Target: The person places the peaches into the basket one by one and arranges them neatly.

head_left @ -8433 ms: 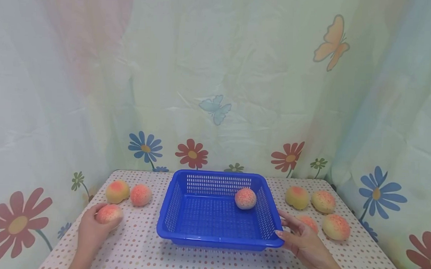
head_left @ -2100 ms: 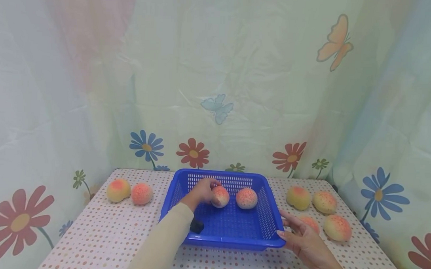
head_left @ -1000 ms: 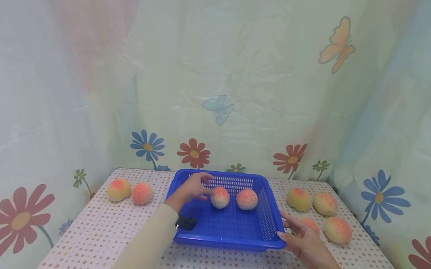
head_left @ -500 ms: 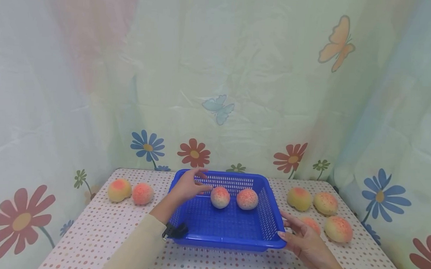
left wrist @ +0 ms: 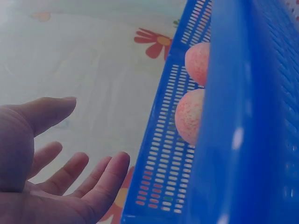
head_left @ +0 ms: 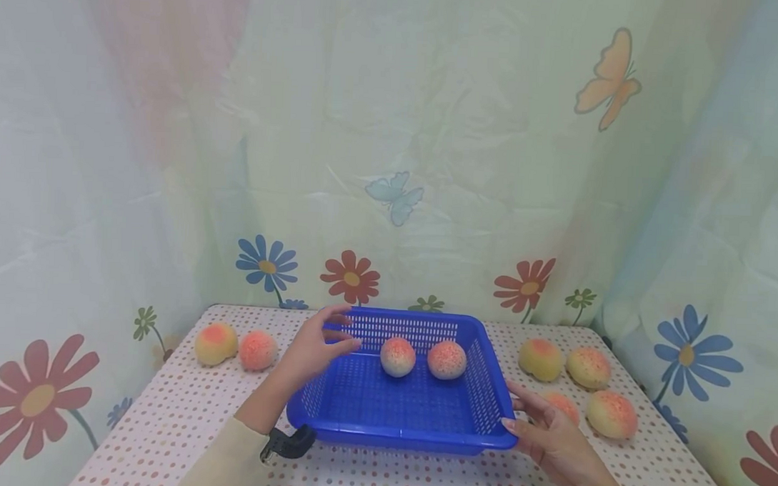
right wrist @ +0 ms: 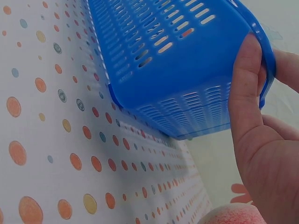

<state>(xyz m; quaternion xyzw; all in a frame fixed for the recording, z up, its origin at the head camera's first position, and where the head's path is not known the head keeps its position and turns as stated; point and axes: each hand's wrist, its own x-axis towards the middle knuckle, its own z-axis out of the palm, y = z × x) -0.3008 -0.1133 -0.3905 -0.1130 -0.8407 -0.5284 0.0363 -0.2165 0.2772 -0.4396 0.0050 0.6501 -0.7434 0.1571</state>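
Blue basket mid-table, two peaches in, right hand on rim, left hand loose

Blue basket [head_left: 408,437] sits mid-table, its back wall near the table's far edge. Inside, toward the back: left peach [head_left: 398,358] and right peach [head_left: 447,360], side by side, small gap between. Basket floor shows in front of both and to the left.

Right hand [head_left: 552,445] pinches the rim near the right front corner, thumb on the rim, a finger outside. Left hand [head_left: 315,344] is at the left rim, fingers spread, thumb apart, holding nothing; whether it touches the rim, can't tell. Hands well apart.

Left side: yellow peach [head_left: 216,344] and pink peach [head_left: 258,351] near the table's left edge, a strip of dotted tabletop [head_left: 228,437] between them and the basket. Left forearm crosses that strip, black wrist strap [head_left: 288,443] by the front left corner.

Right side: four more peaches [head_left: 588,368] crowd toward the right edge, one partly behind the right hand. Flowered curtain [head_left: 464,131] closes off the back.
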